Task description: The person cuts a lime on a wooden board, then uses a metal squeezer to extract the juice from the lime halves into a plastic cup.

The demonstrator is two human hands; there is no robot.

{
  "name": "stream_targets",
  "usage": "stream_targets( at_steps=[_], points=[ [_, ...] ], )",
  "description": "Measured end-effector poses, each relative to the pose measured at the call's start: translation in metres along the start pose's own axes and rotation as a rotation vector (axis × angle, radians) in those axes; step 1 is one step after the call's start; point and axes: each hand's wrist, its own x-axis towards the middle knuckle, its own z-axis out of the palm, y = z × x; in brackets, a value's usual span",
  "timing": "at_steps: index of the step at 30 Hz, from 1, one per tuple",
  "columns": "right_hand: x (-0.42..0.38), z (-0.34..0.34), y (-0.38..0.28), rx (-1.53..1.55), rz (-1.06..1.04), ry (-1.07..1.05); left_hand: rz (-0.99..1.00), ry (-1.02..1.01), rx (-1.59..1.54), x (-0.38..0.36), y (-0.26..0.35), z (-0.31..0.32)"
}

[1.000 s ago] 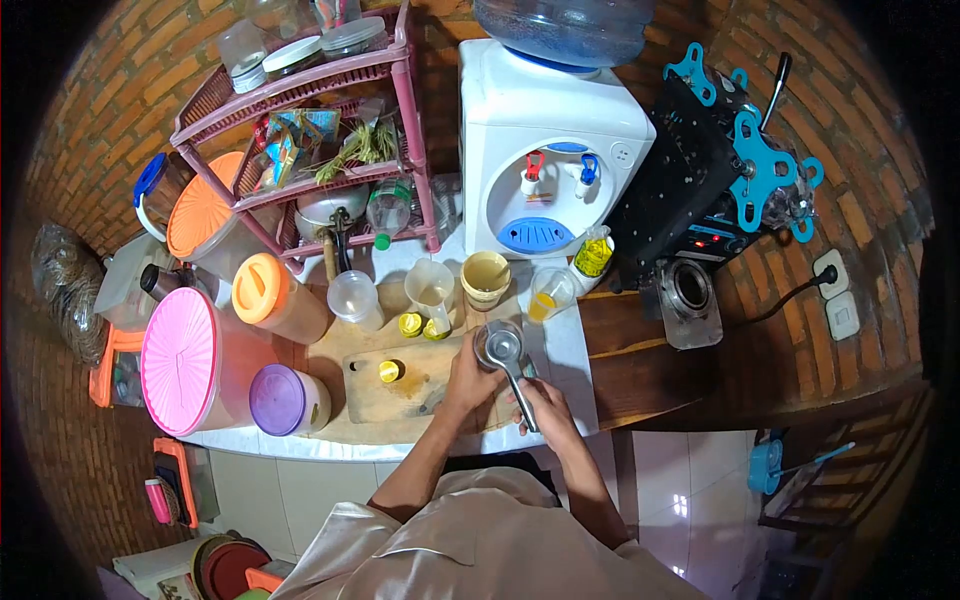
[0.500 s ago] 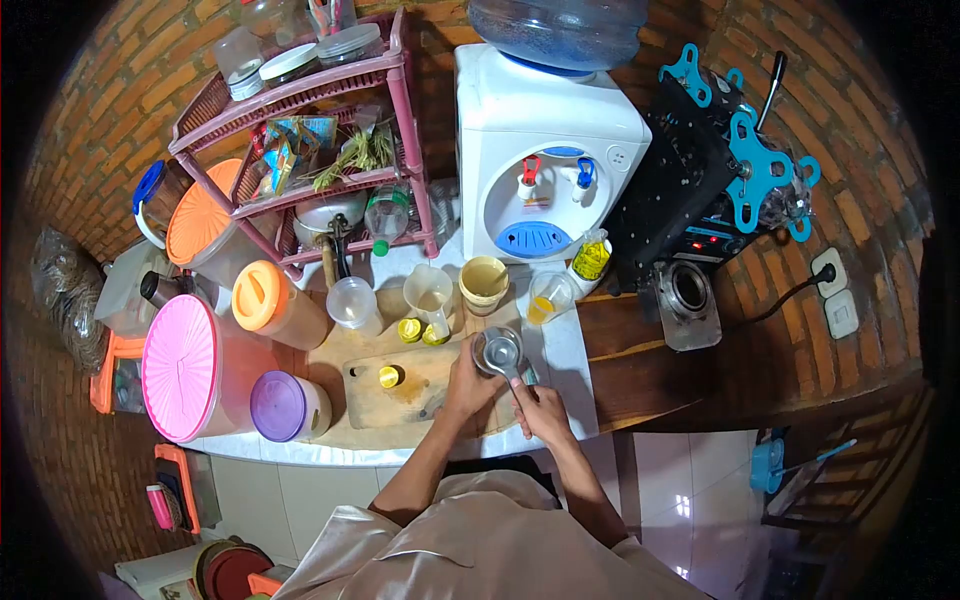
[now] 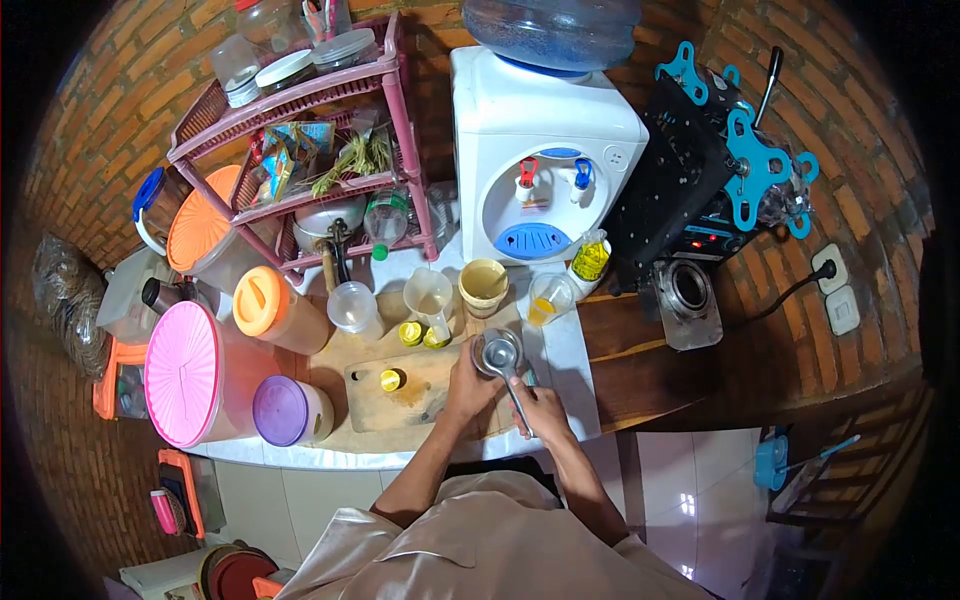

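Observation:
My left hand (image 3: 468,388) is wrapped round a small clear cup (image 3: 482,362), mostly hidden by the fingers and the spoon. In my right hand (image 3: 543,412) is the handle of a metal spoon (image 3: 502,352) with a deep round bowl, which lies over the cup's mouth. To the left, a wooden cutting board (image 3: 365,408) carries a yellow cut citrus piece (image 3: 392,379). Two more citrus pieces (image 3: 411,333) sit behind the board, beside a clear measuring jug (image 3: 428,292). Just beyond my hands stand a beige tub (image 3: 484,284) and a clear cup with yellow liquid (image 3: 545,303).
A white water dispenser (image 3: 545,110) stands at the back, with a black machine (image 3: 665,170) to its right. On the left are a pink shelf rack (image 3: 408,150), a pink-lidded container (image 3: 182,375), an orange-lidded jar (image 3: 290,318) and a purple-lidded tub (image 3: 281,408).
The spoon's handle has swung slightly toward my body, and its bowl has shifted a little over the cup. My left hand stays in nearly the same place. The view has moved slightly.

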Motion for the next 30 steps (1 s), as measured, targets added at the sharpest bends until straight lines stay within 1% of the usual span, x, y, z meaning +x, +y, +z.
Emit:
stream_targets(
  at_steps=[6, 8, 10, 12, 15, 18, 20, 22, 24, 26, 27, 28, 29, 30],
  points=[
    [-0.004, -0.001, 0.002, -0.029, -0.007, -0.029, 0.007, -0.033, 0.026, 0.001, 0.002, -0.003],
    [0.002, 0.002, 0.013, 0.155, -0.005, -0.046, 0.014, -0.029, 0.025, 0.0, 0.006, -0.005],
    [-0.003, 0.003, 0.008, 0.151, -0.014, -0.036, -0.016, -0.056, 0.016, 0.003, 0.008, -0.006],
    [-0.002, 0.004, 0.007, 0.145, -0.025, -0.031, 0.003, -0.048, 0.03, 0.003, 0.009, -0.006],
    [0.002, 0.003, 0.01, 0.055, -0.021, 0.002, 0.011, -0.052, 0.033, 0.004, 0.007, -0.006],
    [-0.001, 0.001, 0.007, 0.076, -0.033, -0.024, 0.003, -0.079, 0.019, 0.004, 0.005, -0.007],
    [-0.002, -0.001, 0.005, 0.155, 0.002, -0.084, 0.007, -0.095, 0.017, 0.004, 0.003, -0.009],
    [-0.002, -0.003, 0.005, 0.194, 0.028, -0.105, 0.09, -0.09, 0.143, 0.004, 0.001, -0.012],
    [0.0, -0.004, 0.007, 0.232, 0.056, -0.13, 0.096, -0.081, 0.161, -0.002, 0.002, -0.021],
    [0.001, -0.007, 0.012, 0.357, 0.121, -0.236, 0.105, -0.079, 0.174, -0.014, 0.016, -0.032],
    [0.0, -0.007, 0.012, 0.36, 0.121, -0.229, 0.009, -0.024, 0.194, -0.022, 0.035, -0.04],
    [0.0, -0.008, 0.01, 0.45, 0.182, -0.286, -0.083, 0.029, 0.211, -0.028, 0.055, -0.045],
    [0.0, -0.01, 0.009, 0.538, 0.242, -0.344, -0.078, 0.022, 0.204, -0.035, 0.074, -0.049],
    [0.002, -0.011, 0.01, 0.539, 0.24, -0.335, 0.138, -0.135, 0.22, -0.043, 0.093, -0.055]
  ],
)
